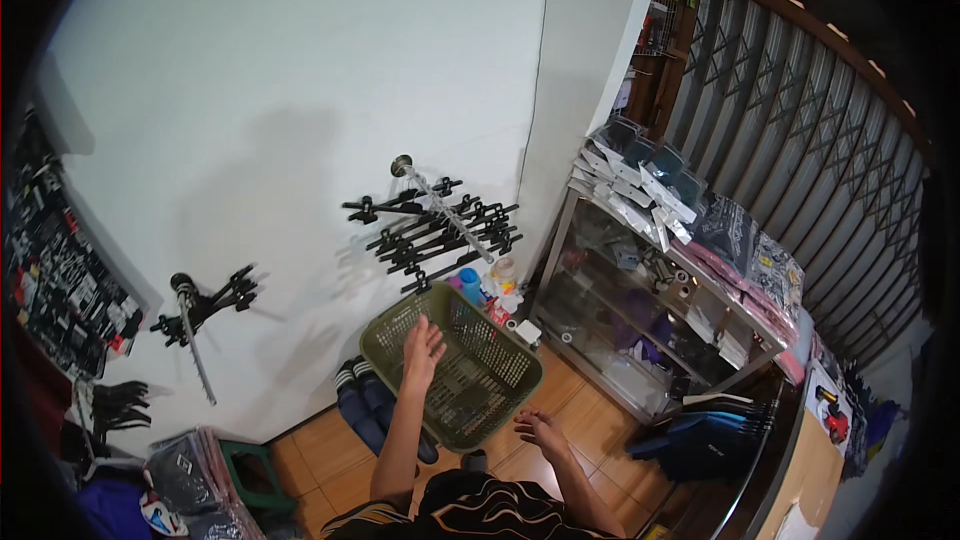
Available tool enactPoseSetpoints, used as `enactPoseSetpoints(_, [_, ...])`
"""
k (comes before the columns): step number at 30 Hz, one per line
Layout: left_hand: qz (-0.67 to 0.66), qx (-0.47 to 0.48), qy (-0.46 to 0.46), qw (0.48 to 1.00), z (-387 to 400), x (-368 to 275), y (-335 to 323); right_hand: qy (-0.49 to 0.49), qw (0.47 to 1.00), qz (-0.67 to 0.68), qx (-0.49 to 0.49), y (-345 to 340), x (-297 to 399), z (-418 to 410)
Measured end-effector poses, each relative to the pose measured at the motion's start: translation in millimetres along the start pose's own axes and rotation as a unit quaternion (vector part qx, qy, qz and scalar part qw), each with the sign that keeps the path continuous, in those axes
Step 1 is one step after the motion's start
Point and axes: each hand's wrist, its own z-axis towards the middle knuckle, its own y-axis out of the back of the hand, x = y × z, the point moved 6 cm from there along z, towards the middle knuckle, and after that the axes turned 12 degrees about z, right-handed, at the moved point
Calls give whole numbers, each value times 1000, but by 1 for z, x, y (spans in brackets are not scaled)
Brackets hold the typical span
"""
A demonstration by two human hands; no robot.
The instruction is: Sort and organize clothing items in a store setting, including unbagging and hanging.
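Observation:
An olive-green perforated plastic laundry basket (pixel 480 394) stands in front of me, and nothing shows inside it. My left hand (pixel 424 352) is over its left part, palm turned inward and fingers stretched out, holding nothing. Just off the basket's front right rim, my right hand (pixel 541 431) is held with its fingers apart and likewise holds nothing. Beyond the basket, several black clip hangers (pixel 442 236) hang from a metal display arm (pixel 450 210) fixed to the white wall.
A glass display case (pixel 600 300) with packaged garments (pixel 739 240) on top stands to the right. Dark clothes (pixel 705 439) hang near it. Dark blue mannequin legs (pixel 367 405) lie left of the basket. At lower left are a green stool (pixel 259 476) and bagged clothes (pixel 184 472).

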Motion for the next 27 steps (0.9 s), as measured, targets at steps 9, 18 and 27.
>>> enactPoseSetpoints(9, [-142,-10,45,989,84,-38,-27,-14,997,36,-63,-7,24,27])
enactPoseSetpoints(18, [-109,-18,-25,994,103,-25,-23,-39,995,17,-91,10,10,39])
enactPoseSetpoints(27, [-64,8,-51,997,87,-24,-45,-7,990,42,-138,24,14,13])
